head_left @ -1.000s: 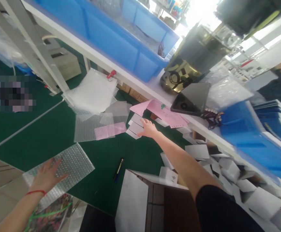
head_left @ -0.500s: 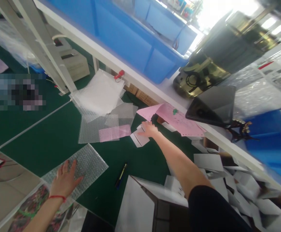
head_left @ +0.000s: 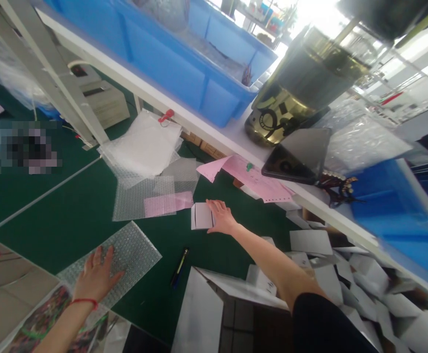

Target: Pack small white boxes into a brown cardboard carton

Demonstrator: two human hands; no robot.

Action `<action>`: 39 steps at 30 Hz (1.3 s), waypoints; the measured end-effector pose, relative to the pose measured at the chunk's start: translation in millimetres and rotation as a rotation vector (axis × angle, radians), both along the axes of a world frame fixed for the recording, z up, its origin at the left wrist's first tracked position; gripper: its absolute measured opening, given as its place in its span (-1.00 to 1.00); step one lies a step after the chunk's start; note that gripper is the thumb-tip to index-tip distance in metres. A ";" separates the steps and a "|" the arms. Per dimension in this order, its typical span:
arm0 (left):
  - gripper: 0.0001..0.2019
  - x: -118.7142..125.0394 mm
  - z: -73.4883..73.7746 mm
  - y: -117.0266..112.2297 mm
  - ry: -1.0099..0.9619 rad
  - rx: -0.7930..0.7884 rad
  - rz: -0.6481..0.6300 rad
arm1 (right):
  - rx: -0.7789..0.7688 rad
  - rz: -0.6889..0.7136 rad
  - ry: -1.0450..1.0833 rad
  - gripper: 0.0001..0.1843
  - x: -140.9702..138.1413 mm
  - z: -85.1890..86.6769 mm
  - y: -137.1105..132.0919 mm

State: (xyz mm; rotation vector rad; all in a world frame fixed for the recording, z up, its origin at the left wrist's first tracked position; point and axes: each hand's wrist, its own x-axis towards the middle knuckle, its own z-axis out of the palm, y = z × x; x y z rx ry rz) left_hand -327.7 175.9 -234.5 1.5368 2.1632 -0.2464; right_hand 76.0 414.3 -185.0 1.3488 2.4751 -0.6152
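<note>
Left hand [head_left: 96, 277]: palm down, fingers spread, pressed flat on a clear square bubble-wrap sheet [head_left: 135, 250] at the near left edge of the green worktop [head_left: 70, 206]. Right hand [head_left: 219, 218]: arm stretched out, palm down, fingers close together on the right end of a small white flattened cardboard carton [head_left: 200, 216] mid-worktop; whether it grips cannot be told. Progress, as judged: carton unfolded, sheet lying bare with nothing wrapped in it, so folding and wrapping appear undone. Slim black-and-yellow pen [head_left: 179, 267]: between both hands, apart from each. Loose heap of white cartons [head_left: 346, 274]: right end of the worktop. Large blue plastic bin [head_left: 170, 68]: on the white shelf [head_left: 199, 125] over the far edge, holding clear film, details unreadable. Brown cardboard box [head_left: 236, 309]: near edge, flap open, contents hidden.
</note>
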 end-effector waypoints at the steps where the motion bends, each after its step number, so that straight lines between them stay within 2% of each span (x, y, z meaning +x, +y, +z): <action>1: -0.21 -1.0 0.2 -0.8 -0.016 0.000 -0.012 | 0.023 -0.007 0.005 0.50 -1.0 -2.6 0.8; 4: -0.21 -0.9 5.6 -4.7 -0.054 0.005 -0.022 | 0.046 -0.018 0.009 0.43 -3.2 -4.4 4.0; 6: -0.17 4.4 12.3 -10.0 -0.073 0.064 -0.024 | 0.056 -0.022 0.009 0.38 -4.9 -2.9 4.5; 12: -0.17 43.4 35.6 -45.8 -0.202 0.333 -0.046 | 0.081 -0.053 -0.012 0.21 -15.1 4.6 -2.8; 15: -0.25 68.9 59.0 -69.0 -0.315 0.433 -0.032 | 0.077 -0.068 -0.023 0.14 -15.1 16.4 -10.3; 17: -0.33 87.5 83.9 -81.5 -0.396 0.473 -0.026 | 0.072 -0.067 -0.024 0.14 -8.9 31.7 -17.3; 19: -0.39 107.5 114.3 -89.8 -0.500 0.485 -0.053 | 0.086 -0.079 -0.018 0.15 2.8 55.3 -26.6; 21: -0.38 128.8 146.2 -94.2 -0.624 0.505 -0.100 | 0.126 -0.112 -0.008 0.17 18.9 88.2 -38.7; 23: -0.32 150.7 175.8 -95.5 -0.759 0.535 -0.150 | 0.194 -0.178 0.021 0.17 37.5 130.6 -54.7; 26: -0.20 182.3 209.9 -94.4 -0.909 0.535 -0.243 | 0.350 -0.288 0.171 0.15 66.6 207.4 -89.5; 29: -0.09 209.4 225.1 -93.3 -0.931 0.510 -0.347 | 0.495 -0.343 0.322 0.12 93.1 284.9 -139.7; 31: -0.10 222.7 224.4 -94.1 -0.901 0.546 -0.362 | 0.532 -0.379 0.349 0.12 106.6 325.8 -179.4; 32: -0.12 227.4 221.9 -95.1 -0.887 0.576 -0.347 | 0.513 -0.380 0.345 0.13 111.3 340.7 -199.7; 33: -0.14 230.8 218.7 -96.3 -0.877 0.603 -0.324 | 0.488 -0.385 0.334 0.15 114.2 351.3 -219.4; 35: -0.16 233.7 212.7 -98.4 -0.879 0.625 -0.287 | 0.389 -0.389 0.289 0.20 113.9 358.8 -254.8; 37: -0.18 233.2 209.4 -99.2 -0.901 0.604 -0.273 | 0.209 -0.389 0.214 0.26 105.7 349.5 -281.2; 39: -0.19 231.6 209.0 -98.6 -0.927 0.583 -0.257 | -0.013 -0.369 0.120 0.29 92.1 327.0 -296.2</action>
